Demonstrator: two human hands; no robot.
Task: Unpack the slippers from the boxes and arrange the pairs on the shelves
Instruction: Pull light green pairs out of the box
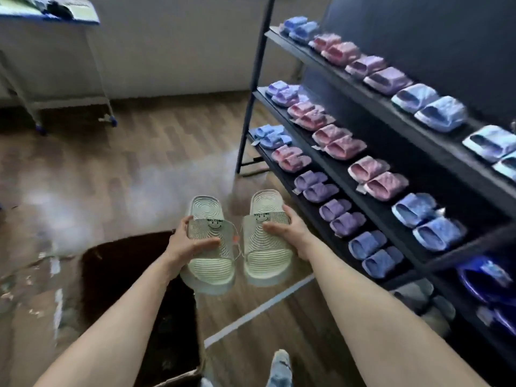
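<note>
Both hands are curled in a hold. The left hand [185,241] is wrapped round the strap of the left slipper [206,263], thumb laid across the top. The right hand [287,233] grips the outer side of the right slipper [265,255], thumb pressed on the strap. The pale pair is carried side by side in the air, toes pointing away, above the floor between the open box [36,297] and the shelves [363,92].

The greatest risk is judged to lie with the shelves. The tiers in view are packed with blue, pink and purple pairs set close together. If the pale pair is pushed into a narrow gap, neighbouring slippers could be knocked askew or swept off the front edge. No free place can be made out from this angle.

The box comes next. Its flaps are spread near the feet and could be caught by a step taken while attention is on the shelf.

Each slipper is held by one hand only, at the strap or the side, so a heel could swing down and clip a shelf board.

A thin cord with an orange tag [236,238] hangs between the two slippers. It seems to tie them together, though blur leaves this uncertain. If so, the cord could snag or pull one slipper out of line.
</note>
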